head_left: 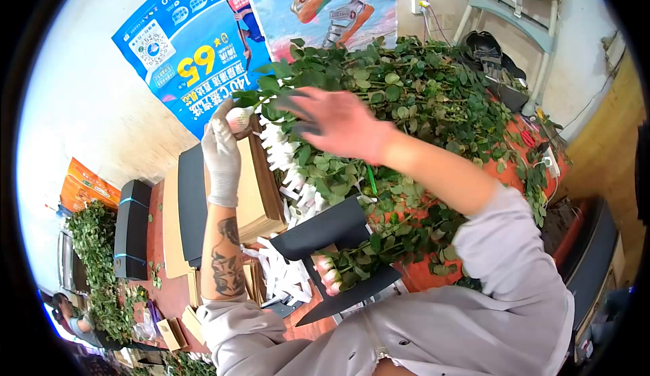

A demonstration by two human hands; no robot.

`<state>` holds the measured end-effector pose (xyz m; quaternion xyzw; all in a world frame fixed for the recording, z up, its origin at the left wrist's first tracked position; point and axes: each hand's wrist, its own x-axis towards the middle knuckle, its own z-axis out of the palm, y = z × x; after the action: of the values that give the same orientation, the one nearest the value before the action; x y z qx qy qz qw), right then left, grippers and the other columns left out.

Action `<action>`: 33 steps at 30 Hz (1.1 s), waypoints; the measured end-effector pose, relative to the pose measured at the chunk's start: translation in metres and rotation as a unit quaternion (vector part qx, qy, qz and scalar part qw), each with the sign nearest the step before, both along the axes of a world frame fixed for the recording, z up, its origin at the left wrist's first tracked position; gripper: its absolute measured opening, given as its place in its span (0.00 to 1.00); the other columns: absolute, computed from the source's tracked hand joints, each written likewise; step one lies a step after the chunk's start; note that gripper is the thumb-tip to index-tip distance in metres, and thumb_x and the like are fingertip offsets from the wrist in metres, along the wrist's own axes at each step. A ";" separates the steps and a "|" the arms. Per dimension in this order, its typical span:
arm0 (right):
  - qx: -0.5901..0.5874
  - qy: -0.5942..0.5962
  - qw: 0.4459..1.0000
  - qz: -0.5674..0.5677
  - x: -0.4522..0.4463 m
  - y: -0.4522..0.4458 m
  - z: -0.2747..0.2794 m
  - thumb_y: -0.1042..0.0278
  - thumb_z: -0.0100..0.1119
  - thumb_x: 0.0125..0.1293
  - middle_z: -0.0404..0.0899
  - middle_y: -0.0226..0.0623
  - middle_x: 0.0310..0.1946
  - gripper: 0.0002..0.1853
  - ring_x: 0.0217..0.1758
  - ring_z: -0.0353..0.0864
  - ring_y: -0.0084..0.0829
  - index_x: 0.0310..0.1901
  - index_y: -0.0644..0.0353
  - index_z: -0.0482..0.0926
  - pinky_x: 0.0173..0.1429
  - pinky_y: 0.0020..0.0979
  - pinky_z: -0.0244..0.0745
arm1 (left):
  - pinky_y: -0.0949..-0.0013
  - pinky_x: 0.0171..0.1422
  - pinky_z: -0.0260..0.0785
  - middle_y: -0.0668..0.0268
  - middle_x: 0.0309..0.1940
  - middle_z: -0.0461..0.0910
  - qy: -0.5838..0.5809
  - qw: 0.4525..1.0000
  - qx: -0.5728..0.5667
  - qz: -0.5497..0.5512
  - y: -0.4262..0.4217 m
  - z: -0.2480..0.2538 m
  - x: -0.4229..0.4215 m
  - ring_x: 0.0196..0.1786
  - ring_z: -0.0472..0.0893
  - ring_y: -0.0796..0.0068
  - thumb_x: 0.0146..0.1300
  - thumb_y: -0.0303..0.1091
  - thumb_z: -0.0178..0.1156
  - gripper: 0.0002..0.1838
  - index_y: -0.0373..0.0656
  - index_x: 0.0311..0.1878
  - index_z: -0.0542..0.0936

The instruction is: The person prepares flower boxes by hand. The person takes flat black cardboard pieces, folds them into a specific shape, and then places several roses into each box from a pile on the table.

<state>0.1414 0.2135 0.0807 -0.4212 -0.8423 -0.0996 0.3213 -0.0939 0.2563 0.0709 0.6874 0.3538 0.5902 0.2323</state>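
Note:
My left hand (222,149), in a white glove, is raised with its fingers closed around a pale rose head (238,119) in a white net sleeve. The rose's leafy stem runs right, toward my bare right hand (342,122). That hand is smeared by motion; a dark object (298,110) shows at its fingers, too blurred to name. A large heap of leafy stems (420,91) lies behind and below it. Nearer my body, pink-white roses (329,274) with leafy stems rest on a black sheet (352,297).
Brown cardboard (254,190) and white paper strips (281,274) lie on the red table (175,295). Black boxes (132,230) stand at left. A high chair (511,13) is at back right. Another person (81,322) shows at far left.

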 end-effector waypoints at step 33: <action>0.341 -0.156 0.914 0.151 -0.091 0.069 0.011 0.64 0.60 0.53 0.79 0.34 0.43 0.19 0.39 0.80 0.35 0.49 0.51 0.75 0.39 0.33 0.76 | 0.63 0.33 0.68 0.58 0.20 0.75 0.310 0.909 0.080 0.265 -0.134 0.030 -0.069 0.25 0.77 0.62 0.61 0.51 0.53 0.19 0.44 0.33 0.79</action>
<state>0.0508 0.2821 0.0917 -0.1324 -0.8501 -0.3958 0.3212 -0.1624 0.1225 0.1007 0.7329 0.5292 0.4132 -0.1099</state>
